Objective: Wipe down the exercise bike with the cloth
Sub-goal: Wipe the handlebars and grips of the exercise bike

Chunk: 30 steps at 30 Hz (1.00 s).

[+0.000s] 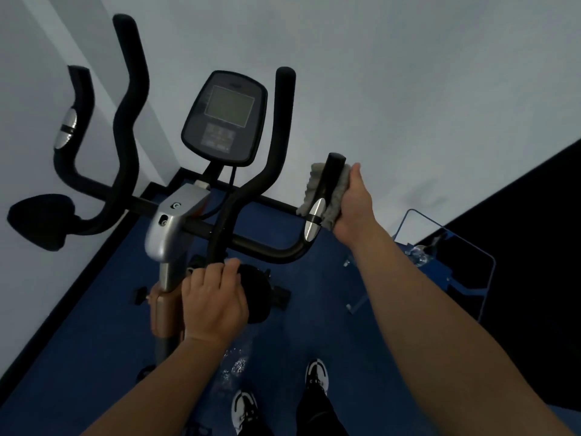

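Observation:
The exercise bike (169,228) stands before me, with a dark console (224,116) on top and black handlebars spreading left and right. A grey fuzzy cloth (309,188) is wrapped round the right handlebar grip (333,171), just above its silver pulse sensor (314,220). My right hand (353,206) grips that cloth against the grip. My left hand (213,302) holds the lower part of the inner black handlebar tube (220,243), fingers curled over it near the bike's stem.
A white wall runs close behind the bike, and a corner sits at the left. The floor is blue. A blue-framed glass panel (456,247) stands at the right beside my forearm. My two shoes (316,374) show at the bottom.

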Motion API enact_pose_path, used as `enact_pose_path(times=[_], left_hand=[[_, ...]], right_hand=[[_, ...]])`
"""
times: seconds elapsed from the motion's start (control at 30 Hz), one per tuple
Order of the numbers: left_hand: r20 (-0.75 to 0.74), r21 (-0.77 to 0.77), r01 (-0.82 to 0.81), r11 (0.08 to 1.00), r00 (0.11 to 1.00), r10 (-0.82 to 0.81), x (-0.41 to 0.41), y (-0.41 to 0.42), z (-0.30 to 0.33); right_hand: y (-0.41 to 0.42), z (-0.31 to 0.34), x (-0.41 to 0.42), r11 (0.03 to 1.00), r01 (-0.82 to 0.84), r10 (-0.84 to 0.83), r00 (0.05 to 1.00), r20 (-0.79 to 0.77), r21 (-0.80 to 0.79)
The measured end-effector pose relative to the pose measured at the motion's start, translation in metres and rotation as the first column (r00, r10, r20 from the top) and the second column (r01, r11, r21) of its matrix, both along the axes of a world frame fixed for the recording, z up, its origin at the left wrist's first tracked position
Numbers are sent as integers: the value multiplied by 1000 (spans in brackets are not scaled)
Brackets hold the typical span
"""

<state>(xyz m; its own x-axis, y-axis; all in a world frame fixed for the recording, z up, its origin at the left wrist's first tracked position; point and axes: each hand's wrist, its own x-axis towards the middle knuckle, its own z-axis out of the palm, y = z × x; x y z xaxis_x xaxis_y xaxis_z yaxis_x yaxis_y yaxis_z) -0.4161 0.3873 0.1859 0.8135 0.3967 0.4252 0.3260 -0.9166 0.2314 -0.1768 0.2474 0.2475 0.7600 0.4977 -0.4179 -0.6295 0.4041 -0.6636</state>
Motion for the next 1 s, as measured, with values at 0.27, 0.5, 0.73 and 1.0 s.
enact_pose_path(times=[0.27,0.5,0.73,1.0], left_hand=[[-2,6,-9,1000,1000,9,1,2,-4],[-20,0,-8,1000,1000,8,1,0,-1],[-34,-40,-20,999,999,19,1,-1,1],[-31,-5,-8,1000,999,8,2,1,-3]], right_hand=[[19,-49,-70,969,219,-188,955,-230,116],[48,-66,-124,882,442,-338,835,-433,163],[39,-71,-118,974,87,16,892,-452,207],[48,-84,-103,950,-169,259,894,-366,261]])
